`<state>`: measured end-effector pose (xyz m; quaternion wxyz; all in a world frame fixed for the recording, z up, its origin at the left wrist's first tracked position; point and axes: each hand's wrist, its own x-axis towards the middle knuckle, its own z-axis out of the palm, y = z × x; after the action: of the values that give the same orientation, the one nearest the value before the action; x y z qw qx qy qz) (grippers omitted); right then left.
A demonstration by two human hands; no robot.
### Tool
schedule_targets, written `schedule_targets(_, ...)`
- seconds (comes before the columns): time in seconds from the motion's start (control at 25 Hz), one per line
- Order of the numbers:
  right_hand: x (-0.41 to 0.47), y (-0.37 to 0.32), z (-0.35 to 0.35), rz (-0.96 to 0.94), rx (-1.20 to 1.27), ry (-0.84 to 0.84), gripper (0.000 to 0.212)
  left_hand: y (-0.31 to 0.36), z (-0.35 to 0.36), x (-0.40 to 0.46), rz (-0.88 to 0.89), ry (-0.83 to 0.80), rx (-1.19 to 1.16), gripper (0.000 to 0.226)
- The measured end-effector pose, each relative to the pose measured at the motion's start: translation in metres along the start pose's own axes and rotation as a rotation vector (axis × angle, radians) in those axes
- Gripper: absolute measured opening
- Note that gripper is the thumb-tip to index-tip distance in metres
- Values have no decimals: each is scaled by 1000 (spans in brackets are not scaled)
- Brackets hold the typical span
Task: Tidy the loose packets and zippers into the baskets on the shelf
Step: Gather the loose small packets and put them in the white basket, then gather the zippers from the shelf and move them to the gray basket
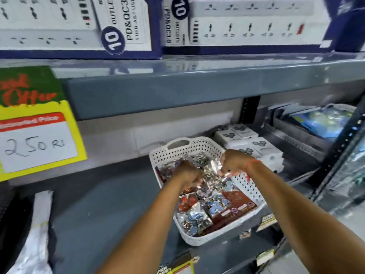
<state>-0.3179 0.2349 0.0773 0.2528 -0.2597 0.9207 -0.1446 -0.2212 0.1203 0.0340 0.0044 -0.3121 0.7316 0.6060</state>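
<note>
The clear packets [205, 196] you are sorting lie heaped inside the white perforated basket [247, 189], which sits on the grey shelf [110, 212] right of centre, its near corner just over the front lip. They look light, crinkly and slick, with small metal pieces loose inside, so expect them to slide over one another and slump; pinch each by a flat edge or corner rather than the bulging middle. Your left hand [187, 173] is curled down into the heap, fingers closed around a bunch of packets, though blur hides exactly how many. Your right hand [231, 162] hovers at the basket's right wall, fingers bent and pinching a shiny packet edge, as far as can be told. Small white boxes [246, 143] stand just behind and right of the basket, close enough to knock with your right wrist. A white plastic bag [37, 230] lies well apart at near left. The upper shelf, carrying power strip boxes [250, 24] and a yellow price sign [37, 139], hangs low, limiting how high you can lift.
</note>
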Motion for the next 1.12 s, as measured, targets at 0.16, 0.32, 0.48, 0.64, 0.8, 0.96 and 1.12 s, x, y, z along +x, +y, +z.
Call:
schedule_targets(0.16,-10,32,11,27,-489,58,33,-5,62,17,-97,-68,259,25)
schedule_targets(0.32,-2,47,29,73,-592,-40,38,-8,82,17,-193,-102,387,12)
schedule_targets(0.48,-6,47,37,116,-649,-48,39,-11,92,15,-139,-5,607,36)
schedule_targets(0.64,-15,29,30,126,-714,55,40,-6,75,1,-20,104,750,41)
schedule_targets(0.8,-16,-25,22,-116,-516,335,36,-5,-2,-32,141,381,567,27)
schedule_targets(0.96,-18,-126,75,-436,-147,327,33,-69,-129,-91,168,953,371,24)
schedule_targets(1.12,-41,-225,185,-655,-126,24,29,-163,-201,-149,-245,1002,461,44)
